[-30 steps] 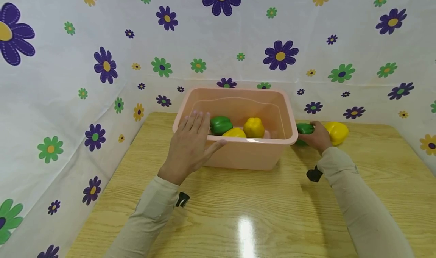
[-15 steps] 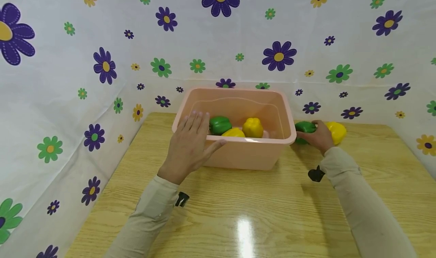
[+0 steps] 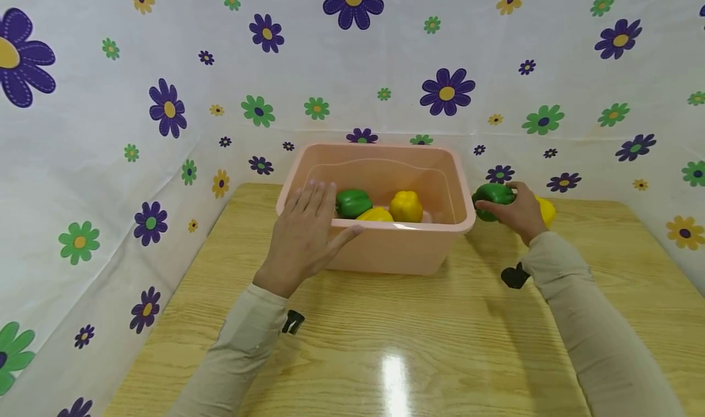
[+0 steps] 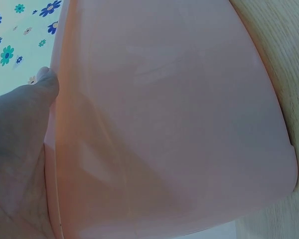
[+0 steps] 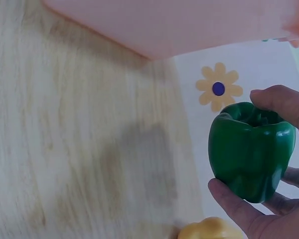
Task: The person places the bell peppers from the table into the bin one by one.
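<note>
My right hand grips a green bell pepper between thumb and fingers, to the right of the pink plastic tub. In the right wrist view the pepper hangs over the table, its shadow on the wood. My left hand lies flat with straight fingers across the tub's near left rim, thumb along the front edge. Inside the tub sit another green bell pepper and two yellow ones, one yellow bell pepper upright and one yellow bell pepper partly hidden by the front rim.
Another yellow bell pepper rests on the table behind my right hand, partly covered by it. A white flowered cloth hangs behind the table and along its left side.
My right hand has lifted the green bell pepper up off the table beside the tub. The left hand stays on the rim. The head view has shifted slightly.
</note>
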The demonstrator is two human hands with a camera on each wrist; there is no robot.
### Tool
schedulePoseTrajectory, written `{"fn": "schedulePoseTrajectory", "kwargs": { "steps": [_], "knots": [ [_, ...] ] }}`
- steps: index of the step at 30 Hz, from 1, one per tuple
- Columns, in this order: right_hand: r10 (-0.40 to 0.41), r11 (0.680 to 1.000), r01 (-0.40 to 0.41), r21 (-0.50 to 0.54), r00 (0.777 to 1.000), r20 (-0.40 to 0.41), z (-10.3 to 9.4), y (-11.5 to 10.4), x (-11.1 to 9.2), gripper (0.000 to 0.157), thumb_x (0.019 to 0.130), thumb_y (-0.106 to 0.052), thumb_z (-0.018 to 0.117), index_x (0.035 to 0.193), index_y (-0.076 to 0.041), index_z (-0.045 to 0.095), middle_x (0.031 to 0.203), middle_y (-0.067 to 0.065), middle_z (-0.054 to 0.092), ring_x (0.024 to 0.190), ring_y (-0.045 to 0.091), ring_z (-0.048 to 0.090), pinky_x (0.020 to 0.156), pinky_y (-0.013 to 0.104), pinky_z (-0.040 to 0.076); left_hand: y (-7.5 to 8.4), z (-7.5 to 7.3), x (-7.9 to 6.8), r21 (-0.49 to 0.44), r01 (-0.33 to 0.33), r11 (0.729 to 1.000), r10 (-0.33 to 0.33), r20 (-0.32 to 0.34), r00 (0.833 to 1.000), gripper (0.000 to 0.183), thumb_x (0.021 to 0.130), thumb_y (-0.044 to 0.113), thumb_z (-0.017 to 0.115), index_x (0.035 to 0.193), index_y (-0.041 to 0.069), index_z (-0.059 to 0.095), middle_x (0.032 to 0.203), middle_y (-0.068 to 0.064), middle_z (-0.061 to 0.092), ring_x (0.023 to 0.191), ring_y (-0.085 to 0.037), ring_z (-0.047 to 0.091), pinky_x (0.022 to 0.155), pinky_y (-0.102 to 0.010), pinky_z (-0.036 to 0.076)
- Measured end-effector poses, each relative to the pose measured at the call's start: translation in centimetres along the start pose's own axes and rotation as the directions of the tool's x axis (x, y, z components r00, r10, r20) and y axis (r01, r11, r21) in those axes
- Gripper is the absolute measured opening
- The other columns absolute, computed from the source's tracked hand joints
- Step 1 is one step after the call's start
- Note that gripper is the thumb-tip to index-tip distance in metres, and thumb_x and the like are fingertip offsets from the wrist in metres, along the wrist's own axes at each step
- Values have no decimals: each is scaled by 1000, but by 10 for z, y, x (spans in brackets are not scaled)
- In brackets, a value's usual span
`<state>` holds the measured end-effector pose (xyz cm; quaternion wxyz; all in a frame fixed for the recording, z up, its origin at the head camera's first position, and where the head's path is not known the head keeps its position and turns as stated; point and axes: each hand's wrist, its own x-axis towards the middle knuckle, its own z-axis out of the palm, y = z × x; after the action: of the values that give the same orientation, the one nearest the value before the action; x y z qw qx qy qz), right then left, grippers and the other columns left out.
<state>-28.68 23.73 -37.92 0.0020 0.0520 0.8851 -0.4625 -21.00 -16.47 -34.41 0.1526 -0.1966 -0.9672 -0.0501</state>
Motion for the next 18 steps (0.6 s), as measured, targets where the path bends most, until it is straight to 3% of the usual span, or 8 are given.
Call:
{"fn": "schedulePoseTrajectory", "kwargs": {
  "steps": [18],
  "knots": [
    [-24, 997, 27, 74, 999, -44, -17, -24, -7, 108, 90, -50, 73, 160, 2, 9, 155, 35, 27, 130, 46, 44, 105, 53, 48, 0, 1, 0, 10, -17, 1000, 17, -26, 1000, 93, 99, 68, 42, 158, -2, 27, 162, -22, 30, 151, -37, 23, 125, -48, 13]
  ]
}}
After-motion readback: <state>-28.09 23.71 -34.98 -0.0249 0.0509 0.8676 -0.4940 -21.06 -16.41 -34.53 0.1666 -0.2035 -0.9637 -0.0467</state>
